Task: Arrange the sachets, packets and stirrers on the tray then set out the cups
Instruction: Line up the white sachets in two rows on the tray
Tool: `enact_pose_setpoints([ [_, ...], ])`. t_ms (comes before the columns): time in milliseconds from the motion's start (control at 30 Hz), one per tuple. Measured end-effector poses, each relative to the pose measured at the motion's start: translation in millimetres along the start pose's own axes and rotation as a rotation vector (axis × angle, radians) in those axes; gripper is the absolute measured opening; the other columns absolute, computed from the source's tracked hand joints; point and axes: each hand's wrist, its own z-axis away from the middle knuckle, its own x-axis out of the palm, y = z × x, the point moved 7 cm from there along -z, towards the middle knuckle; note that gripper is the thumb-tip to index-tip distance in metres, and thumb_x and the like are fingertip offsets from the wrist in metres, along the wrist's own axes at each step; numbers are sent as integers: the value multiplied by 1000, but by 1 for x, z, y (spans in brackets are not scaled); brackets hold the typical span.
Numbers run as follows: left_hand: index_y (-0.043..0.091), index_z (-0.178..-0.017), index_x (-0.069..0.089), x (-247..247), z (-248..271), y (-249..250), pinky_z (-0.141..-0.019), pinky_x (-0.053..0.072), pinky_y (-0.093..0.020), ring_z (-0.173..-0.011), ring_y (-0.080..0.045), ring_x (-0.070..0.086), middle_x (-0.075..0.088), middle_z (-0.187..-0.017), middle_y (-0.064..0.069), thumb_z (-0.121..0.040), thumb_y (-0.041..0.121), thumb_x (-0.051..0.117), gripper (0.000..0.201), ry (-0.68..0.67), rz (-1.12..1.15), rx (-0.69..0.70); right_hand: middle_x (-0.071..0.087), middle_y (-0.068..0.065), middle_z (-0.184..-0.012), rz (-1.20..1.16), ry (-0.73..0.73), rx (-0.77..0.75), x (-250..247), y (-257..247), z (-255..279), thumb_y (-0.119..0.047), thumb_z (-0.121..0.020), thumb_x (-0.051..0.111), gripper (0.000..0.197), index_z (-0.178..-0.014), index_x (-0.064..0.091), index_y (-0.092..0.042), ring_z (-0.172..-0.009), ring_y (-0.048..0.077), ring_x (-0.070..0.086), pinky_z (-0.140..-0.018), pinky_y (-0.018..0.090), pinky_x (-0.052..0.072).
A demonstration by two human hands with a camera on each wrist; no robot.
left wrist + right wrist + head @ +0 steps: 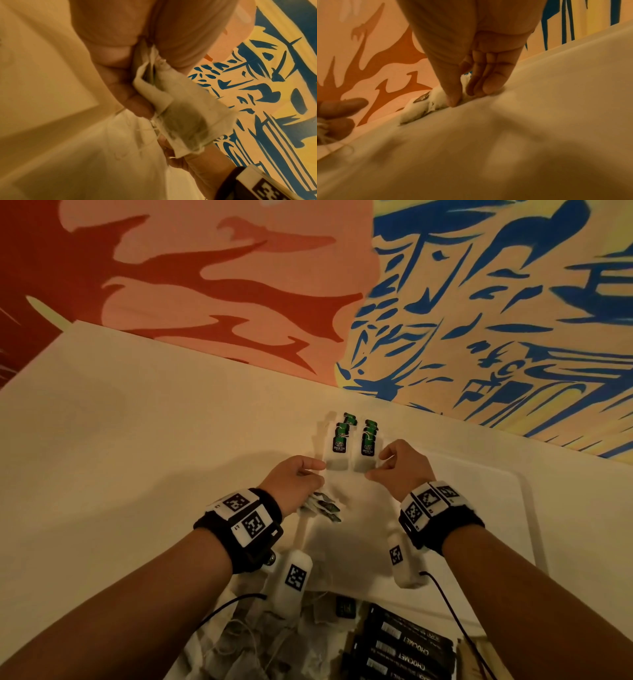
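1. The left hand (294,481) gripped a bunch of tea bags (185,121) over the white tray (496,484).
2. The right hand (404,467) pinched the nearest bag in the right-hand row of green tea bags (368,440).
3. They looked light, limp and tearable; best held by the paper edges.

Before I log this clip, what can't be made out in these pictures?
- Tea bags in the left hand: count unclear; fingers cover them in the head and left wrist views.
- Right hand grip on the right tea bag row: right wrist view blurred; the hand hides the contact.
- Loose tea bag pile and Chocmel packets: cut off by the head view's bottom edge, partly behind the forearms.
- Cups, stirrers: none in view.
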Motion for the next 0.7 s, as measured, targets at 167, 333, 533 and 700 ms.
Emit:
enact_pose_setpoints([
  [167,21,-101,62,4,3,3,-49,50,-23,-65,-14,60,59,-100,-7,-93,7,53,18,-7,67,-21,61,-8,-86,-74,29,-234,-5,-23,24,-27,-82,71,20,-93,55,-26,-79,8,57,-69,20,44],
  [333,29,-91,63,8,7,7,-81,54,-43,-85,-24,62,65,-105,-9,-91,6,47,27,22,86,-13,56,-13,-113,-178,-354,-421,21,-47,67,-26,-71,81,44,-101,56,-45,-100,-1,55,-73,20,50],
  [533,18,-98,64,16,12,5,-79,56,-43,-81,-26,65,66,-100,-15,-92,2,46,25,-31,242,-86,61,-7,-106,-44,-269,-559,31,-48,71,-20,-75,77,36,-107,65,-33,-92,7,59,-77,20,47],
  [700,13,-121,56,20,21,6,-62,59,-27,-78,-15,64,62,-101,-7,-91,4,57,31,-159,299,-111,67,-13,-90,-44,-155,-605,12,-53,62,-14,-83,68,19,-93,73,-30,-85,4,60,-78,23,47],
])
